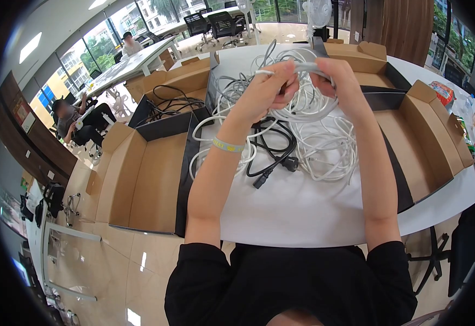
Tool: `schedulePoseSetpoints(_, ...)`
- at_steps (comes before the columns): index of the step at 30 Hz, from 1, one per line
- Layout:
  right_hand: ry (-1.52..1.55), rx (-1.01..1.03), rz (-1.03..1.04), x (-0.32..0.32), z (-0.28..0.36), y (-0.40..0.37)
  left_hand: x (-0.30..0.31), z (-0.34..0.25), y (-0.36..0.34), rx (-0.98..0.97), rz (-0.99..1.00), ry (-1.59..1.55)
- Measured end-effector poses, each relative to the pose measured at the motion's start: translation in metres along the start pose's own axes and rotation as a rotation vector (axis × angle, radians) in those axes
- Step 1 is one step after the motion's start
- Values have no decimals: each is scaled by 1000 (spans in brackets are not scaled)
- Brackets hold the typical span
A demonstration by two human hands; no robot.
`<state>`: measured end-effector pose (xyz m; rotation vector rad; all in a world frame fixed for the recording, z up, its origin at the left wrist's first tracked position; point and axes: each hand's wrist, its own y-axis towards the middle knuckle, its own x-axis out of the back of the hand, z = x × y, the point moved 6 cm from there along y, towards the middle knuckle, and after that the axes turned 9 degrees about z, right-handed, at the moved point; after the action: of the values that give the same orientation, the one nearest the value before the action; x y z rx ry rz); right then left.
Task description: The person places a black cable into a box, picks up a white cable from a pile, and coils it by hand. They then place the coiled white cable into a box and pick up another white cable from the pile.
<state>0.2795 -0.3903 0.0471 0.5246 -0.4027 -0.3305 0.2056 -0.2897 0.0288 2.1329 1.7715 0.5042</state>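
Note:
Both my hands are raised over a pile of tangled white and grey cables on the white table. My left hand is closed round a light grey cable, with a short white end poking out on its left side. The same cable runs across to my right hand, whose fingers are curled on it, and loops of it hang below. Under my left hand lies a black power cord with its plug towards me. Parts of the pile are hidden behind my hands.
An open cardboard box stands at the left, and another box behind it holds black cables. On the right are an open box and a further box. Snack packets lie at the right edge. Two people sit in the background.

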Motion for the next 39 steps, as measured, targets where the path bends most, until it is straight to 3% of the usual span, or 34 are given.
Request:
schedulePoseSetpoints(2, -10, -12, -30, -5, 3, 2, 1, -5, 0, -2, -37, 24)
schedulePoseSetpoints(4, 49, -23, -100, -4, 4, 3, 0, -15, -2, -40, -142, 332)
schedulePoseSetpoints(6, 110, -30, -64, -11, 5, 5, 3, -20, -3, -58, -176, 376)
schedulePoseSetpoints(8, -185, 158, -361, -9, 23, -1, 6, -20, -3, -102, -184, 315)
schedulePoseSetpoints(9, -405, 343, -337, -9, 27, -2, 5, -19, -3, -107, -205, 309)
schedulePoseSetpoints(12, -640, 476, -476, -11, 37, -11, -3, -21, -1, -112, -177, 291)
schedulePoseSetpoints(14, -584, 462, -501, -9, 34, -13, -10, -26, -1, -128, -178, 319)
schedulePoseSetpoints(17, -104, 405, -557, 2, 21, -12, -13, -33, -2, -170, -208, 431)
schedulePoseSetpoints(19, -82, 372, -557, 6, 18, -7, -12, -42, -5, -322, -266, 670)
schedulePoseSetpoints(21, -60, 322, -560, 6, 17, -7, -16, -48, -9, -336, -301, 794)
schedulePoseSetpoints(24, 20, 252, -544, 3, 17, -6, -23, -60, -12, -347, -331, 952)
schedulePoseSetpoints(30, -256, 273, -287, -9, 21, -2, -24, -68, -18, -444, -383, 1070)
schedulePoseSetpoints(32, -255, 262, -313, -10, 26, -1, -7, -61, -18, -287, -442, 968)
schedulePoseSetpoints(34, -674, 40, -120, -17, 25, 0, 0, -60, -17, -285, -417, 963)
schedulePoseSetpoints(36, -681, 20, -98, -15, 28, -1, -5, -57, -15, -246, -333, 888)
schedulePoseSetpoints(39, -315, -118, 47, -10, 30, -8, -24, -51, -11, -249, -251, 783)
